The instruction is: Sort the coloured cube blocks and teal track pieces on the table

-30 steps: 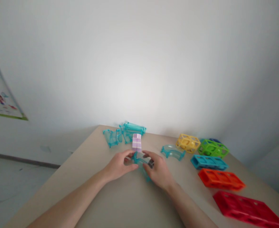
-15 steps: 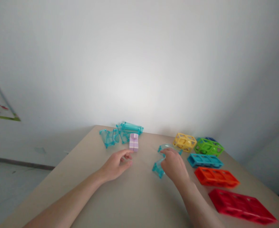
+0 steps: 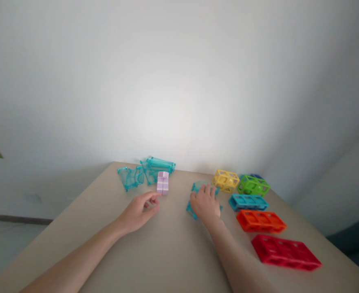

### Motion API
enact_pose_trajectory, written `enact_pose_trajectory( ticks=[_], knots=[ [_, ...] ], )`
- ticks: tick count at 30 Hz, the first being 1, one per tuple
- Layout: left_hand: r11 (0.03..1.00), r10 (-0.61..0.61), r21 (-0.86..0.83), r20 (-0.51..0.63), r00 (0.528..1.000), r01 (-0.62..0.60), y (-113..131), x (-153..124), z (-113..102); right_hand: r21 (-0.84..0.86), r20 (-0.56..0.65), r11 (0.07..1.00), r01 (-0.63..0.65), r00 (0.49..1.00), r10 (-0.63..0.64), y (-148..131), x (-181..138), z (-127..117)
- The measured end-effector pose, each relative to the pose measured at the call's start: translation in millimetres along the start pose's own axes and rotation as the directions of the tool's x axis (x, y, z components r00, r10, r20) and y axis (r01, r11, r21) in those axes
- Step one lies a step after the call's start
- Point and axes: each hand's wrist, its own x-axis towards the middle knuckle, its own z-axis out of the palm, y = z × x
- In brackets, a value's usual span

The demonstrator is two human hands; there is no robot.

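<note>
On the table [image 3: 167, 252] my left hand [image 3: 141, 209] rests with curled fingers, a gap between thumb and forefinger, and nothing visible in it. Its forefinger tip is at the near end of a lilac-and-white striped block piece [image 3: 162, 185]. My right hand [image 3: 206, 201] lies palm down, fingers spread, over translucent teal plastic pieces [image 3: 191, 211]. They stick out around its fingers and wrist, and the hand hides their middle. More clear teal frame pieces [image 3: 132, 177] lie beyond my left hand, beside a teal stack [image 3: 161, 165].
Along the right side stand a yellow lattice block [image 3: 225, 180], a green one [image 3: 253, 185], a blue block [image 3: 248, 202], an orange block [image 3: 261, 221] and a red block [image 3: 285, 252]. The wall [image 3: 179, 101] rises behind the table's far edge.
My right hand has gone from curled fingers beside the teal pieces to spread fingers over them. The left hand stays by the striped piece. The whole view has shifted slightly.
</note>
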Motion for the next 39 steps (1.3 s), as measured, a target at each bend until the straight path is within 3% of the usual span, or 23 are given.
enact_pose_trajectory(
  ticks=[6, 12, 18, 24, 29, 34, 36, 39],
  knots=[
    [1.000, -0.002, -0.007, -0.011, 1.000, 0.002, 0.4, 0.6, 0.2, 0.028, -0.018, 1.000, 0.007, 1.000, -0.007, -16.3, 13.4, 7.5],
    [1.000, 0.004, -0.020, -0.017, 1.000, -0.004, -1.5, 0.2, 0.0, 0.015, -0.202, 0.998, 0.063, 0.978, -0.059, -7.6, 14.4, 12.7],
    [1.000, -0.004, 0.000, -0.009, 1.000, 0.004, 0.6, -0.3, -0.9, -0.072, -0.192, 0.997, -0.011, 0.981, -0.003, 19.8, 20.0, 1.4],
    [1.000, 0.004, -0.002, -0.023, 1.000, -0.005, 0.5, 0.3, -1.0, -0.084, -0.176, 0.988, 0.127, 0.974, -0.141, 6.3, 1.3, 0.9],
    [1.000, 0.007, 0.001, -0.036, 0.999, -0.007, -0.5, 0.3, -2.5, -0.118, -0.084, 0.991, 0.058, 0.994, -0.068, 6.7, 3.7, 10.7],
    [1.000, 0.026, 0.018, -0.050, 0.998, -0.025, 1.5, 0.2, -2.6, -0.134, -0.155, 0.991, 0.025, 0.987, -0.046, 18.1, 12.3, 9.0],
    [0.998, 0.041, 0.046, -0.057, 0.998, -0.038, 1.0, 1.0, -2.0, -0.098, -0.204, 0.992, 0.077, 0.974, -0.096, 14.7, 10.5, 7.3],
    [0.993, 0.040, 0.117, -0.145, 0.989, -0.023, -3.1, 3.9, -3.6, 0.020, -0.245, 0.949, 0.313, 0.922, -0.299, -1.1, 0.3, 7.3]
  ],
)
